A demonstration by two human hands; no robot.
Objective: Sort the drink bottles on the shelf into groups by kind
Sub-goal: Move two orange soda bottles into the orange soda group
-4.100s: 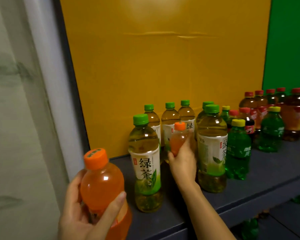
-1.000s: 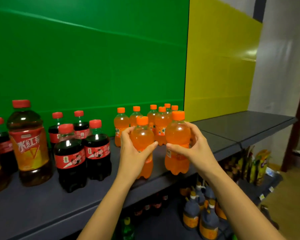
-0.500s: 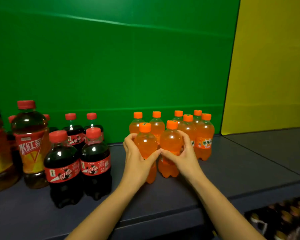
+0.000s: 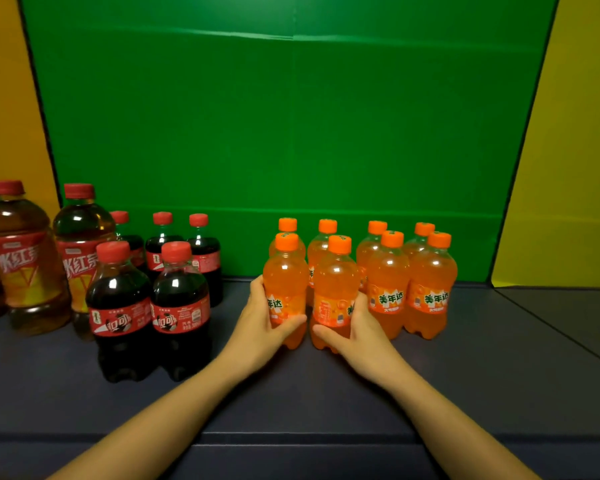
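Note:
Two small orange soda bottles stand upright at the front of an orange group on the dark shelf (image 4: pixel 326 403). My left hand (image 4: pixel 260 320) is wrapped around the left orange bottle (image 4: pixel 285 271). My right hand (image 4: pixel 357 330) grips the right orange bottle (image 4: pixel 335 282) beside it. Both bottles rest on the shelf, almost touching each other. Several more orange bottles (image 4: pixel 430 282) stand in two rows right behind and to the right of them.
Several dark cola bottles (image 4: pixel 118 306) with red caps stand to the left. Larger red-labelled tea bottles (image 4: pixel 21 265) are at the far left. A green panel (image 4: pixel 284 133) backs the shelf, with yellow panels (image 4: pixel 575 168) at both sides.
Since a second ago both hands have set the two orange bottles down in front of the orange group. Four seconds ago I was picking them from among green tea bottles further left.

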